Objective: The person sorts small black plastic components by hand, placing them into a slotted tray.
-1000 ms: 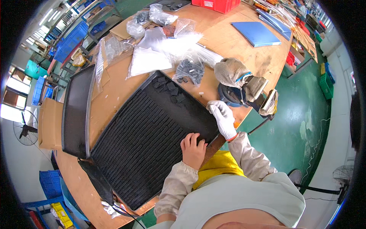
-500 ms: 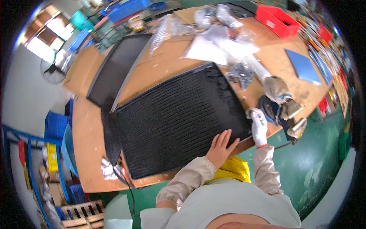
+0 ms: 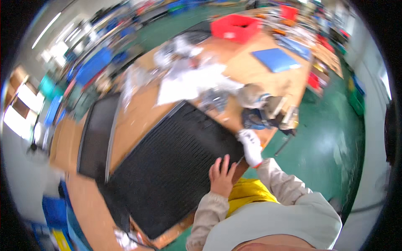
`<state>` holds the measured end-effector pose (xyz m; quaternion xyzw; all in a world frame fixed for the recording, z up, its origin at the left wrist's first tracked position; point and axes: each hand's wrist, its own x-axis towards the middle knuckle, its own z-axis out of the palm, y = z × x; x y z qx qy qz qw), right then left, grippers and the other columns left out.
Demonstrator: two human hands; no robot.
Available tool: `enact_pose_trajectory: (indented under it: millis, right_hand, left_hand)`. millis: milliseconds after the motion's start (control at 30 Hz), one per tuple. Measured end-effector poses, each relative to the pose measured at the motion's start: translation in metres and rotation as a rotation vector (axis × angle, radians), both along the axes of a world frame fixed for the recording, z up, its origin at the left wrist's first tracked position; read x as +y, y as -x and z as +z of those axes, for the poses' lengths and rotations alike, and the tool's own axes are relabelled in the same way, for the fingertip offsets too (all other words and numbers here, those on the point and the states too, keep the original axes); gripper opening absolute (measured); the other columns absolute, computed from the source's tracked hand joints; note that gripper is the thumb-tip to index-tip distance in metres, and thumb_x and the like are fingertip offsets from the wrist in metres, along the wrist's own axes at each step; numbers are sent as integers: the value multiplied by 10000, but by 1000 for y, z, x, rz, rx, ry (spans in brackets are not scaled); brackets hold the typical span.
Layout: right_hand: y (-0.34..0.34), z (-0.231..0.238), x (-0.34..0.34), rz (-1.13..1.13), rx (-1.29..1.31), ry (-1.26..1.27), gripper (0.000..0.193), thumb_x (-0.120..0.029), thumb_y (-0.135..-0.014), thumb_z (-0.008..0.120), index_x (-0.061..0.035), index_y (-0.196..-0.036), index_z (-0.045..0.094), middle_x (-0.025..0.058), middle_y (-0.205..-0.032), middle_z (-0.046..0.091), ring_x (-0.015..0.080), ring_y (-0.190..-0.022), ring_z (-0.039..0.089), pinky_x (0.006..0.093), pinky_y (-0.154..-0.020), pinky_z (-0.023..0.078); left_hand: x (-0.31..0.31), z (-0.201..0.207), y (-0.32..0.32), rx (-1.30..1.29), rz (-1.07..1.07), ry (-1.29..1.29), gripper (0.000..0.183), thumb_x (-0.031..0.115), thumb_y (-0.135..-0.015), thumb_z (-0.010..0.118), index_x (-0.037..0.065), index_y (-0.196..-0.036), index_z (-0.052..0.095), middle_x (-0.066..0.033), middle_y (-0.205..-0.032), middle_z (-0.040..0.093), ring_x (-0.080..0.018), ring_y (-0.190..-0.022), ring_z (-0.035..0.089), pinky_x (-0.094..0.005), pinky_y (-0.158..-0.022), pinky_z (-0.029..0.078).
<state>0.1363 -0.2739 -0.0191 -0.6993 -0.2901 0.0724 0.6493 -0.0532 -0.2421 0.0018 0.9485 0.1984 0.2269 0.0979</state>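
A large black ribbed panel [image 3: 167, 163] with a thin raised rim lies flat on the wooden table, close in front of me. My left hand [image 3: 222, 180] is bare and rests on its near right part, fingers spread. At the panel's right corner is my right hand [image 3: 251, 149], in a white glove with an orange cuff. Its fingers are curled at the rim; whatever they hold is hidden and blurred. A second dark framed panel [image 3: 99, 136] lies to the left, beside a piece of cardboard [image 3: 63, 144].
Clear plastic wrapping and white sheets [image 3: 184, 85] lie beyond the panel. A stained cloth-wrapped tool [image 3: 255, 98] stands near my right hand. Farther off are a blue flat sheet [image 3: 275, 60] and a red bin [image 3: 235, 28]. Green floor [image 3: 326, 138] lies right of the table [image 3: 90, 201].
The view has swung to the right, so the table and its things appear shifted left and turned. Both hands keep their places at the black panel's near right corner.
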Motion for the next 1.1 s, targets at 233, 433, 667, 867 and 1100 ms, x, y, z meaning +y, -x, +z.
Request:
enact_pose_trajectory:
  millis: [233,433,667,867,1100]
  right_hand:
    - [10,10,-9,-22,366,-183,145,-128,-935,558,-10,-980,629,12,-912,626,86,-858,558,238,-793,459]
    - [30,18,-13,-38,347,-88,140,-129,-927,579,-3,-971,622,36,-904,631,82,-867,556,244,-788,460]
    - [34,24,-17,-20,-22,-27,86,-59,-869,616,-25,-948,622,79,-943,656,166,-873,611,291,-806,476]
    - [30,33,-22,16,-319,5,88,-73,-823,651,-48,-906,637,126,-907,649,325,-882,624,399,-799,488]
    - [30,30,-21,38,-285,23,125,-73,-841,635,-53,-964,632,106,-950,655,272,-903,624,363,-811,488]
  left_hand:
    - [-5,-3,1,32,-66,-112,386,76,-820,565,217,-1169,645,-21,-1452,428,-326,-1308,350,-500,-1064,271]
    - [-5,8,19,75,-66,-116,347,74,-823,565,213,-1121,673,-21,-1414,472,-316,-1311,339,-489,-1059,276]
    - [-6,23,22,-46,-90,33,283,73,-831,613,154,-1094,681,-130,-1253,562,-310,-1211,448,-450,-1001,351]
    - [0,42,44,-329,-69,534,130,4,-817,673,25,-945,672,-132,-865,642,-273,-750,614,-330,-667,503]
    - [-28,45,42,-236,-121,834,46,54,-849,662,11,-846,680,-94,-775,643,-164,-678,618,-271,-602,481]
